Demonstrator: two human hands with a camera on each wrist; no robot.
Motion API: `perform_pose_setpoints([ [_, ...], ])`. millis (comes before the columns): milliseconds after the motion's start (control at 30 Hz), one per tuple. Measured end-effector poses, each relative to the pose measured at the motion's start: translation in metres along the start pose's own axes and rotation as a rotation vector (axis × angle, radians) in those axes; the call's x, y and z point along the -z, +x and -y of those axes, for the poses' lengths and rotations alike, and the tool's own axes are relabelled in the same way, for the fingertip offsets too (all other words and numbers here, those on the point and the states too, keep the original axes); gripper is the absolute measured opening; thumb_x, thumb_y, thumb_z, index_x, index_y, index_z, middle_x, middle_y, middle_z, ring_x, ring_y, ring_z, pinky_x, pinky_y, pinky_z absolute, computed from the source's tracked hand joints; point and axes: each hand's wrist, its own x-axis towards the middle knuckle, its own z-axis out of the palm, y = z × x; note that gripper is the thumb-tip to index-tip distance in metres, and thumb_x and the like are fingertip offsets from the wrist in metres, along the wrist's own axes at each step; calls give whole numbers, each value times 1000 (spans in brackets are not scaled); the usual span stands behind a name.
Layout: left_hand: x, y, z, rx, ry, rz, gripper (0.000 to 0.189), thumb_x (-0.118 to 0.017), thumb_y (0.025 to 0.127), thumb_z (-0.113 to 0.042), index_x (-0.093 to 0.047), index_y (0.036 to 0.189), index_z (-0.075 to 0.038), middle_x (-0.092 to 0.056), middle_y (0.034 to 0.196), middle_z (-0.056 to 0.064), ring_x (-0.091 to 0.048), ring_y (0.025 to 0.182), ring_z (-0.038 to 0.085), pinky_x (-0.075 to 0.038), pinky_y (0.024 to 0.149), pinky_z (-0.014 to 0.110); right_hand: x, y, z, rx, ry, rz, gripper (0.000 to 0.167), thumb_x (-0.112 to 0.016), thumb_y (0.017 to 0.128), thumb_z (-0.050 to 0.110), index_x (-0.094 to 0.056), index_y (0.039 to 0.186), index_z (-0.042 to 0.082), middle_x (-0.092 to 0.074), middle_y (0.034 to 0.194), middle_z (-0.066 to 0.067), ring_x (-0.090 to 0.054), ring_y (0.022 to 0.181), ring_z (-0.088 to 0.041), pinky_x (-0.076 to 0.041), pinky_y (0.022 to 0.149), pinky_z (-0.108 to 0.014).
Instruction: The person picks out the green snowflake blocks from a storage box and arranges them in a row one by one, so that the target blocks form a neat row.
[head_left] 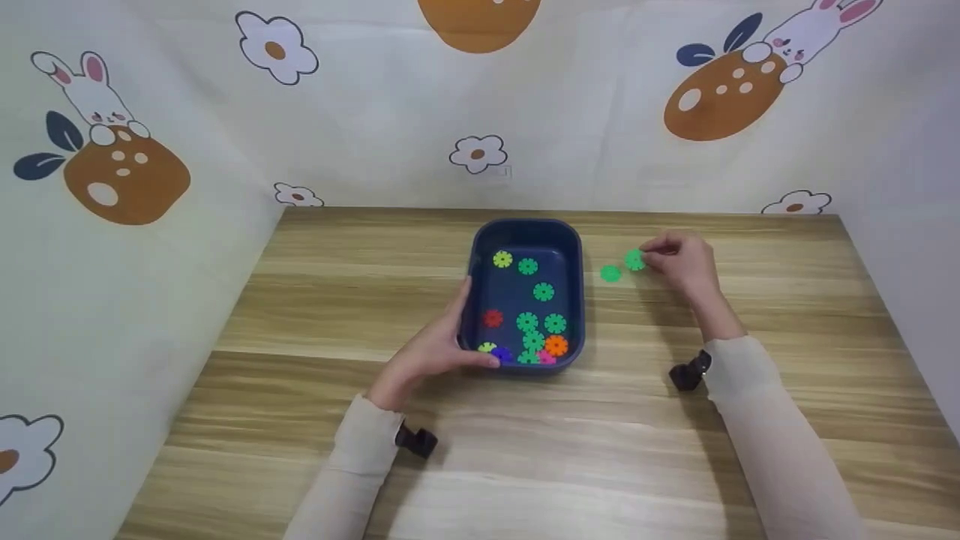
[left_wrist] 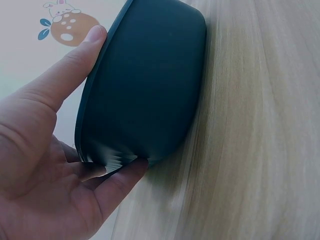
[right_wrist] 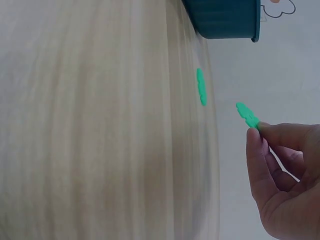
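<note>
The person's right hand pinches a green notched disc by its right edge between thumb and fingers, seemingly raised off the desk, though its height is hard to judge. It sits right of the dark blue plastic bin, near a second green disc lying flat. The left hand grips the bin's near left corner, thumb on the near rim.

With so little edge pinched, a loosened hold could let the disc twist or drop; carried too low, it might clip the bin's right rim. A tug from the left hand could skew the bin.

Being round, the disc has no long axis; its free edge points left, towards the bin, whose long axis runs near to far.
</note>
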Motion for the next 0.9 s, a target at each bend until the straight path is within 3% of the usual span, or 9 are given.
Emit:
perform_pose_setpoints([
  [567, 1, 0, 1, 1, 26, 1, 132, -92, 70, -26, 5, 161, -24, -3, 170, 6, -15, 155, 27, -16, 126, 48, -4, 5, -9, -81, -48, 83, 22, -66, 94, 13, -71, 111, -1, -70, 114, -20, -59, 99, -18, -44, 83, -23],
  [900, 1, 0, 0, 10, 48, -5, 132, -92, 70, -28, 3, 161, -24, -6, 170, 8, -14, 155, 28, -16, 126, 49, -6, 7, -13, -110, 8, 99, 21, -68, 92, 8, -71, 110, -4, -70, 111, -20, -58, 77, 4, -51, 69, -9],
])
